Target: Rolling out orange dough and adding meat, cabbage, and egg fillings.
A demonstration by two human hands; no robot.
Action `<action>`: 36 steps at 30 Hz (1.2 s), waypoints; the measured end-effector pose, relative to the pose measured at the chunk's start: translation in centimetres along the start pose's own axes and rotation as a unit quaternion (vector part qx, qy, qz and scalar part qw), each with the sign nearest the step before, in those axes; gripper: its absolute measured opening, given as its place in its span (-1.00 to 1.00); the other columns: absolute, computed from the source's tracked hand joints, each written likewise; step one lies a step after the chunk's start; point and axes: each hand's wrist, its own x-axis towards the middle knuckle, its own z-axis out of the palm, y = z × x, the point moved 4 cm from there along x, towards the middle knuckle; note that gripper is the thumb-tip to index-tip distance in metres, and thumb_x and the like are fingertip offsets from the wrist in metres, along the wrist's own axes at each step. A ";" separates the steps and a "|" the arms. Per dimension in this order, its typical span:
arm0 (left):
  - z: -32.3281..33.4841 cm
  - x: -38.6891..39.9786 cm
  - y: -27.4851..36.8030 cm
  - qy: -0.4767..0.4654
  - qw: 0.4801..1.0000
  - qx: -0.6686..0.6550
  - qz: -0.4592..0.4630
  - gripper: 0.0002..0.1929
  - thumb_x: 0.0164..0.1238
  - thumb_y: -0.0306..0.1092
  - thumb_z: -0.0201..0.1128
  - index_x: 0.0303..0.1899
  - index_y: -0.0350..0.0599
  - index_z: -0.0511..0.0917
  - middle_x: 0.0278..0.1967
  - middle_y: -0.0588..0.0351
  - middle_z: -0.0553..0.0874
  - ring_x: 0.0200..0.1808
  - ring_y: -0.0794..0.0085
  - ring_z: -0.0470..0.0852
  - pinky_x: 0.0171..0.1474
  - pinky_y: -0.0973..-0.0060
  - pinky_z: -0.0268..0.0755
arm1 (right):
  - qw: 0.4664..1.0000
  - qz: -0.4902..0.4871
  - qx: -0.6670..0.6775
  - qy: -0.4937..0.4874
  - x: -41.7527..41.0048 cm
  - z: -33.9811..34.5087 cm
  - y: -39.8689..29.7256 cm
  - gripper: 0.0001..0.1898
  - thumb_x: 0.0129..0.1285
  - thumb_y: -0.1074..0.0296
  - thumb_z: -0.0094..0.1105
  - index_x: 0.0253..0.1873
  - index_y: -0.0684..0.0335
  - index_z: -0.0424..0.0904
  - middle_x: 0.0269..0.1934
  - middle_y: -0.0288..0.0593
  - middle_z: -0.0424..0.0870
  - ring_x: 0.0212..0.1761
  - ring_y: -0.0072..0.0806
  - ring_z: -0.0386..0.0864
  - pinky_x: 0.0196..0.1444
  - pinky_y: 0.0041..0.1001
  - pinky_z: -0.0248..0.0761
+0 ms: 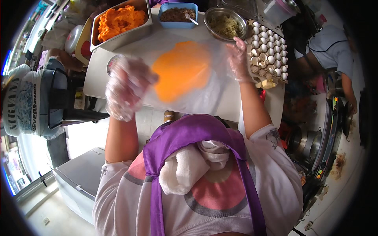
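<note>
A flattened sheet of orange dough (183,70) lies with clear plastic film (203,98) about it on the white table (97,73). My left hand (128,85), in a clear plastic glove, is blurred over the dough's left side; whether it grips anything is unclear. To the right of the film, my gloved right hand (238,56) is raised with fingers apart, and no object shows in it. Just beyond that hand stands a metal bowl (206,14) of pale shredded food (226,26). A small patterned dish (111,63) is partly covered by my left hand.
Orange mash (121,22) fills a steel pan (130,38) at the back left. Beside it stands a blue tub (177,25) of brown filling with a white spoon (192,19). Egg trays (254,69) hold whole and broken eggs. Another person (330,50) stands at the right by a stove (326,141).
</note>
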 end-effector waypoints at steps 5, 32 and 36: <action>-9.6 -0.6 -1.5 0.276 0.958 -0.073 -0.018 -0.23 0.17 0.51 -0.16 0.11 0.06 0.48 0.11 0.10 0.53 0.23 0.22 0.38 0.28 -0.03 -0.04 | 0.987 0.124 0.088 0.044 4.3 -0.6 -6.2 -0.82 0.30 0.26 0.17 -0.23 0.26 0.60 -0.46 -0.41 0.52 -0.43 -0.69 0.41 -0.36 -0.61 0.31; -7.1 -3.0 -3.1 0.207 0.868 0.443 -0.088 -0.66 0.49 -0.18 0.01 -0.09 -0.33 0.53 -0.34 -0.01 0.70 -0.20 0.26 0.70 -0.01 0.40 0.47 | 0.896 0.332 0.233 -0.181 -3.7 -8.1 -1.7 -0.72 0.38 0.18 0.06 -0.23 0.31 0.59 -0.54 -0.30 0.53 -0.51 -0.60 0.46 -0.36 -0.61 0.37; -3.7 -3.1 -0.9 0.218 0.718 0.661 -0.032 -0.79 0.43 -0.31 0.10 -0.26 -0.24 0.62 -0.35 0.09 0.68 -0.26 0.36 0.61 -0.05 0.43 0.42 | 0.899 0.275 0.330 -0.086 -4.3 -7.9 -3.7 -0.72 0.37 0.18 0.03 -0.24 0.30 0.59 -0.40 -0.28 0.58 -0.37 -0.57 0.51 -0.29 -0.55 0.34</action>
